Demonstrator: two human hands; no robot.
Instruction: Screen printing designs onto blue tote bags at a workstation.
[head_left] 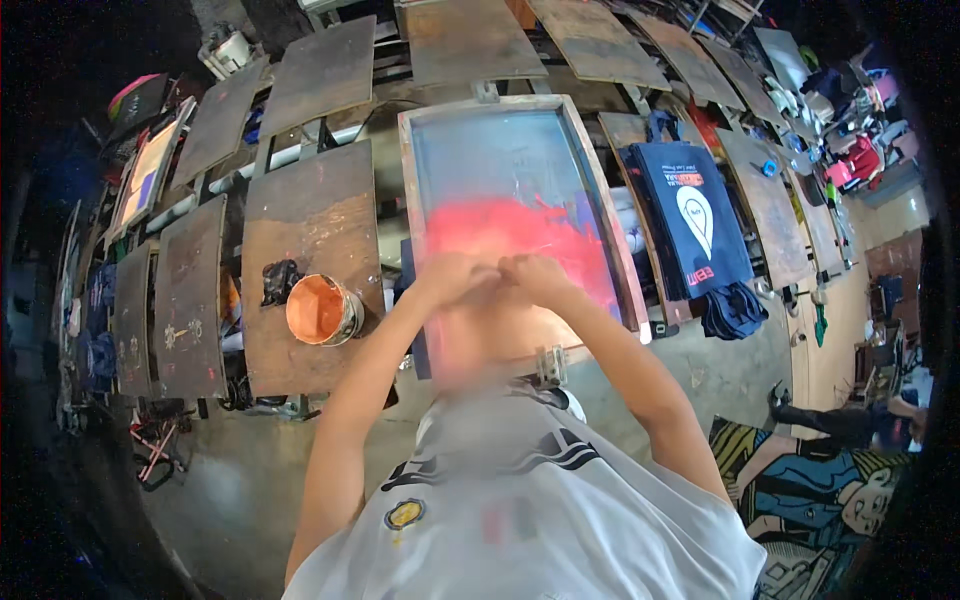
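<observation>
A screen-printing frame with a pale wooden border lies in front of me, and its mesh is blue-grey at the far end. A wide smear of red ink crosses the middle of the mesh. Over the near half, my left hand and my right hand come together with curled fingers, almost touching. Whatever they grip is hidden under them, and the area just below is blurred. On the board to the left stands an open bucket of orange-red ink, beside a crumpled black thing.
Several dark printing boards stand in rows to the left, right and far side, with gaps between them. A navy printed tote bag lies on the board to my right, another dark bundle hanging below it. A painted mural panel is at lower right.
</observation>
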